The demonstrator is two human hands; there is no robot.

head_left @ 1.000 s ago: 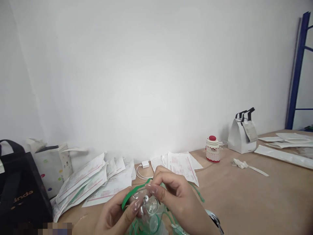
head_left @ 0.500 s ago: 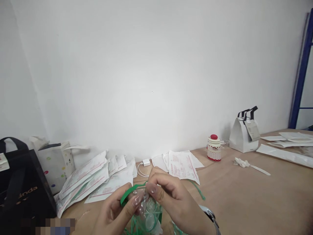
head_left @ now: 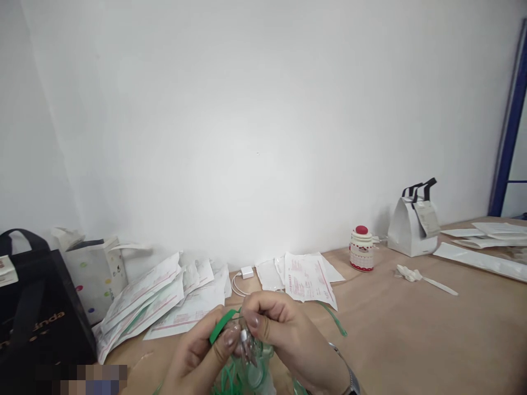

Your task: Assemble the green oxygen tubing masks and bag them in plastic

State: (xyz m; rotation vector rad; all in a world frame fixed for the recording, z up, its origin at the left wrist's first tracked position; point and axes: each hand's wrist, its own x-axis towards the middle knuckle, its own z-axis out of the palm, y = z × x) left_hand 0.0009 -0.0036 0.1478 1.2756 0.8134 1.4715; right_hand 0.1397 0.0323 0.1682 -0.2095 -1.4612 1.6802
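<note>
Low in the middle of the head view is a clear, green-tinted plastic breathing mask (head_left: 256, 376). My left hand (head_left: 206, 348) pinches its upper edge between thumb and fingers, and a flat green elastic strap (head_left: 222, 325) runs over those fingers. From the other side my right hand (head_left: 284, 332) pinches the same edge close to where the strap meets it, thumb on the near side. A small shiny strip (head_left: 244, 336) shows between the two thumbs. Below the hands, green tubing (head_left: 226, 381) lies bunched. The mask's lower part is cut off by the frame.
Several paper-and-film pouches (head_left: 154, 291) are piled at left beside a black bag (head_left: 37, 312). Printed pouches (head_left: 307, 280) lie by the wall near a white charger (head_left: 247, 272). Farther right stand a red-topped jar (head_left: 362, 252) and a white bag (head_left: 405, 230).
Both hands have drawn slightly closer together on the mask's edge. The mask has tilted, its round vents now less visible, and the shiny strip has come into view.
</note>
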